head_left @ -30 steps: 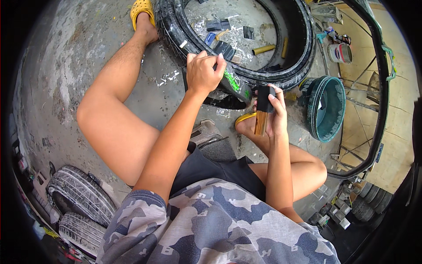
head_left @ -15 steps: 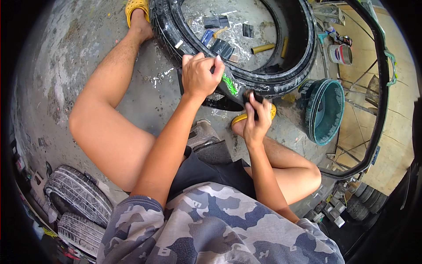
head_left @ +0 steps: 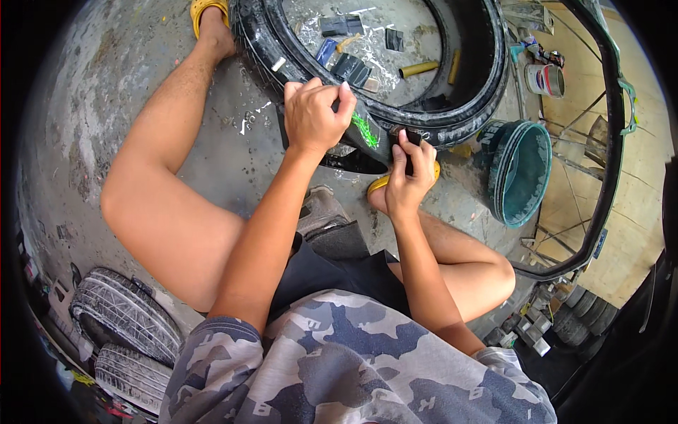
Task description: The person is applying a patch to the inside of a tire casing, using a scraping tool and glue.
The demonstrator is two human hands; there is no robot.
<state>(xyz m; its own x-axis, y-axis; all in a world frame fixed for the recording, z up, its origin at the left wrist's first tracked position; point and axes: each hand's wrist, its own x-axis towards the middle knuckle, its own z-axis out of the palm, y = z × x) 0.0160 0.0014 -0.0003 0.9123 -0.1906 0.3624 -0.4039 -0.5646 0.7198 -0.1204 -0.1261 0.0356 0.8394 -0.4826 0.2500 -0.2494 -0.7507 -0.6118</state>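
Note:
My left hand is closed on the upper edge of a dark, curved piece bearing a bright green scribbled mark, beside a large black tyre. My right hand grips a black block at the right end of that piece; the block's wooden part is mostly hidden by my fingers. Inside the tyre's ring lie several dark scraps, a small blue piece and yellowish tubes. A yellow clog is on my right foot, behind my right hand.
A teal bucket and a paint pail stand at the right, near a black-edged frame and a plywood board. Whitened tyres lie at lower left, stacked tyres at lower right.
My right hand has moved left and turned, bringing the block from upright view onto the dark piece's right end. My left hand has shifted slightly left, keeping its grip.

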